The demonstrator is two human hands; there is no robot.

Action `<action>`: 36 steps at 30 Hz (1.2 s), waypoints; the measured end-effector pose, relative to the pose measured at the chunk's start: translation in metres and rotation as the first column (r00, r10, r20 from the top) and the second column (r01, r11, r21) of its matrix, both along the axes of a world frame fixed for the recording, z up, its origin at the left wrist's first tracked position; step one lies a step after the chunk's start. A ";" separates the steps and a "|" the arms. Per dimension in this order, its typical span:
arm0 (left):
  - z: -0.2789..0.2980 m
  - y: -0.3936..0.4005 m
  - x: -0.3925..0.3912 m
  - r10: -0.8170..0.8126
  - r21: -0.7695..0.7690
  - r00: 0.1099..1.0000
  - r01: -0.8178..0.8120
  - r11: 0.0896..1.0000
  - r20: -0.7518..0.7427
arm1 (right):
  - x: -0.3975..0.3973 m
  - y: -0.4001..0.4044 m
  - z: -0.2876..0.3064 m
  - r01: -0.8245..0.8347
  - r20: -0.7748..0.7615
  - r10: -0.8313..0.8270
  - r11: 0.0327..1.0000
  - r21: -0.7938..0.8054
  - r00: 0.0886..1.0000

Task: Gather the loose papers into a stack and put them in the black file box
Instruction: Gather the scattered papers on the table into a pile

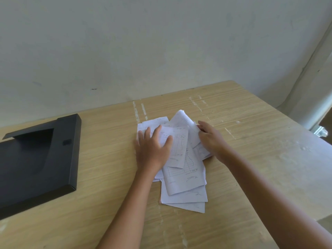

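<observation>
White papers (181,169) bear illegible handwriting under both hands.

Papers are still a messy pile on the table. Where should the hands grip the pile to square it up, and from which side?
Grip the pile of papers by its long left and right edges, hands closing inward from both sides. The sheets are fanned at angles, with corners poking out near and far, so side pressure should align them. The left hand lies flat on top; the right hand is already at the right edge.
</observation>
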State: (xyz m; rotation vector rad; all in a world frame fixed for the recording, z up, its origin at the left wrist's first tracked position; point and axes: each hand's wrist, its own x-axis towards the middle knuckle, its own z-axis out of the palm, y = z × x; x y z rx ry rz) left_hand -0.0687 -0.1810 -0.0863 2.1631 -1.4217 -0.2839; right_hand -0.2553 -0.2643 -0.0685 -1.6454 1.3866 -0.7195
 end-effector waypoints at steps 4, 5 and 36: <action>0.014 0.007 0.018 -0.048 -0.230 0.870 -0.076 0.970 -0.490 | -0.006 0.011 0.005 0.039 -0.091 -0.049 0.993 -0.115 0.995; 0.015 0.010 0.024 -0.005 -0.221 0.904 -0.099 0.970 -0.427 | -0.009 0.013 0.006 0.058 -0.126 -0.074 0.990 -0.128 0.989; 0.027 0.057 -0.019 0.031 0.252 0.983 -0.078 0.964 0.183 | -0.035 0.078 -0.002 -0.122 -0.175 0.101 0.986 -0.114 0.979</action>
